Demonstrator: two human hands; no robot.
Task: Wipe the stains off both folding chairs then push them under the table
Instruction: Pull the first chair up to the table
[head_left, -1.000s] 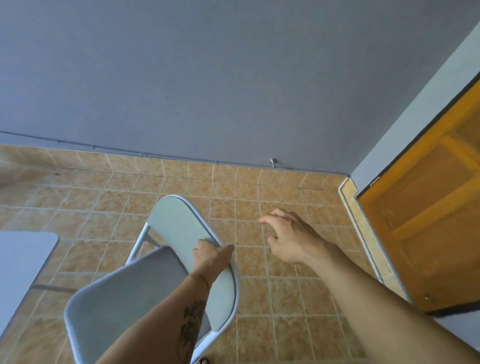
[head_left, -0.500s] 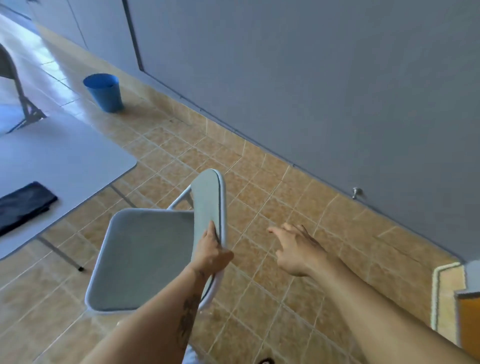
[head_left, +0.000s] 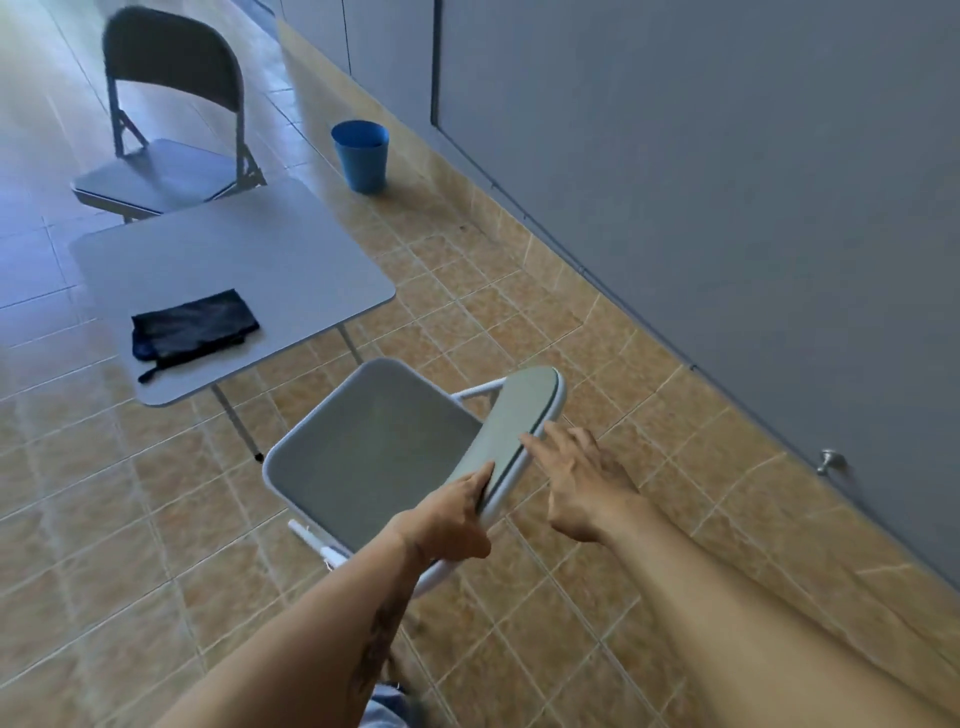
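A grey folding chair (head_left: 379, 441) stands on the tiled floor in front of me, its seat facing the table. My left hand (head_left: 447, 519) grips the near end of its backrest (head_left: 519, 415). My right hand (head_left: 582, 483) hovers with spread fingers just right of the backrest rim, its fingertips at the frame. A second folding chair (head_left: 166, 124) stands beyond the far side of the grey table (head_left: 291, 260). A dark folded cloth (head_left: 192, 327) lies on the tabletop.
A blue bucket (head_left: 361, 156) sits on the floor near the grey wall (head_left: 727, 182). A metal door stop (head_left: 830, 461) sticks out low on the wall at the right. Tiled floor (head_left: 130, 519) stretches to the left.
The view swung left, bringing the table, cloth, bucket and second chair into sight. The near chair turned with its seat toward the table. My right hand came closer to the backrest.
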